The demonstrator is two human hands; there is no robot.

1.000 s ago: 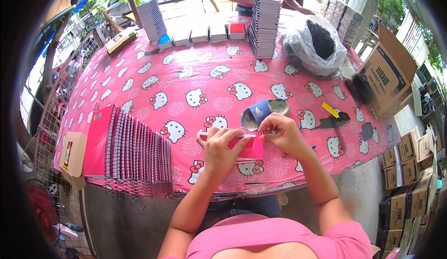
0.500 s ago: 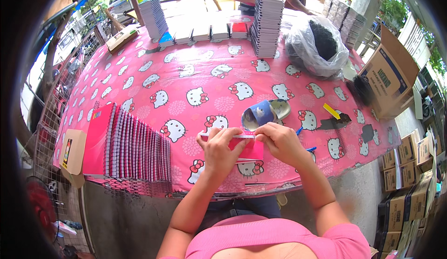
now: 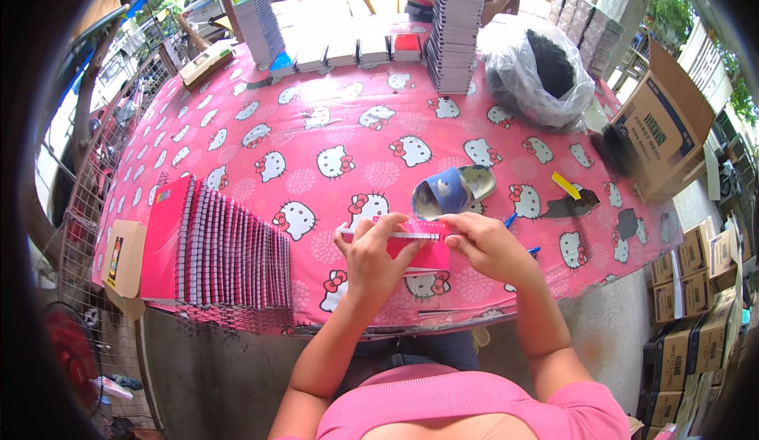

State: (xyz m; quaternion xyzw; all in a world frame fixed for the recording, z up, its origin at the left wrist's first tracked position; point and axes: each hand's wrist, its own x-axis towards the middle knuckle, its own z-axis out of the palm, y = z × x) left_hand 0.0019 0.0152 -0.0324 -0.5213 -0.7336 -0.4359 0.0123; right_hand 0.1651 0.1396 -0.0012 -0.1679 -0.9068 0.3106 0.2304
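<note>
In the head view, a pink notebook is clamped by the left hand, fingers over its top and thumb along the near side, presumably so that the edge is kept steady. At its other end, the right hand is set with fingertips close together; whether anything is pinched there cannot be told. Spiral notebooks are stacked on the bench left of the left hand, apparently for elbow room. A slipper is left just beyond both hands.

Bright daylight; grey floor; wire mesh fence left; pink patterned table.
</note>
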